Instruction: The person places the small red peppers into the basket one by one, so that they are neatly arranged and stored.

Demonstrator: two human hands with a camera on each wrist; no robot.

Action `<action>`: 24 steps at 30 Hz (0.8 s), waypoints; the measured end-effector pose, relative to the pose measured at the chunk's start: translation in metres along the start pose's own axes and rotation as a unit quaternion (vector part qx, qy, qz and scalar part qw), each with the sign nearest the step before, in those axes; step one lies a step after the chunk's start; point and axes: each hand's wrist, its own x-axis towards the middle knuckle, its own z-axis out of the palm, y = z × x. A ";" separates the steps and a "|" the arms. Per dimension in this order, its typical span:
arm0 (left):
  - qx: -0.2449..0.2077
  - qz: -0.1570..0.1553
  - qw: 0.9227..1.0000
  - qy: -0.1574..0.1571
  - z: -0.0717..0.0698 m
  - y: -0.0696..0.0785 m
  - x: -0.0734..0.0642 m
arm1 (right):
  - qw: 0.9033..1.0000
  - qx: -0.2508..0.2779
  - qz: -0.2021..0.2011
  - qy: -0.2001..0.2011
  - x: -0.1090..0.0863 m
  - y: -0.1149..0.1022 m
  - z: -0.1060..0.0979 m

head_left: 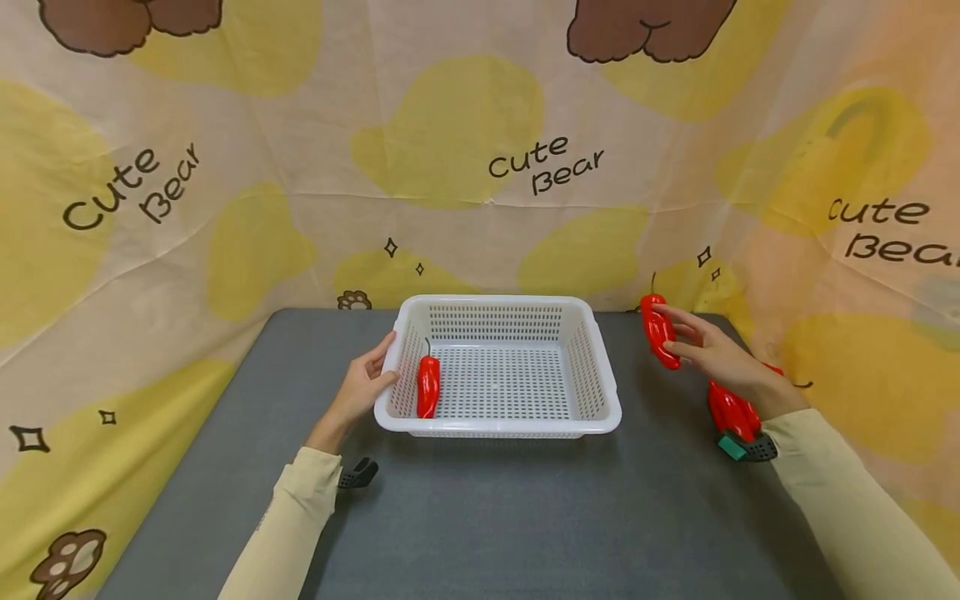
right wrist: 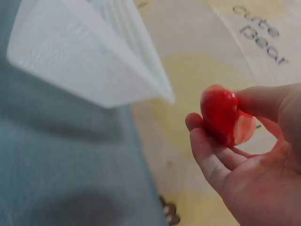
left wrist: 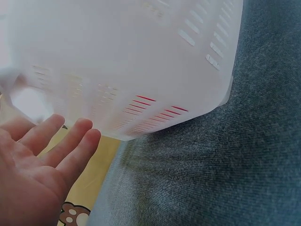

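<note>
Glossy red and long, the held pepper (head_left: 657, 333) has a thin stem; thumb and fingers of the right hand (head_left: 716, 358) pinch it, right of the white plastic basket (head_left: 498, 427) and apart from it. This basket has slotted walls and rounded corners. Left hand (head_left: 358, 392) touches its left rim; whether it grips, I cannot tell. Inside, near the left wall, lies a second pepper (head_left: 428, 387). More peppers (head_left: 729, 410) lie on the grey, fine-ribbed desk (head_left: 495, 517), beneath the right forearm.

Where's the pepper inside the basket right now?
In the head view, the red pepper lies in the left end of the white plastic basket, near the left hand.
</note>
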 end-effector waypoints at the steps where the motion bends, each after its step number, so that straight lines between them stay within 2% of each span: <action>1: 0.000 0.000 1.000 0.001 0.000 0.000 0.000 | 1.000 0.001 -0.006 0.001 0.003 -0.004 0.002; 13: 0.001 0.005 1.000 0.008 0.000 -0.006 -0.003 | 0.996 0.066 -0.053 -0.010 0.046 -0.050 0.030; 24: -0.005 0.012 1.000 0.002 0.002 -0.008 0.000 | 0.992 0.076 -0.088 -0.047 0.078 -0.068 0.061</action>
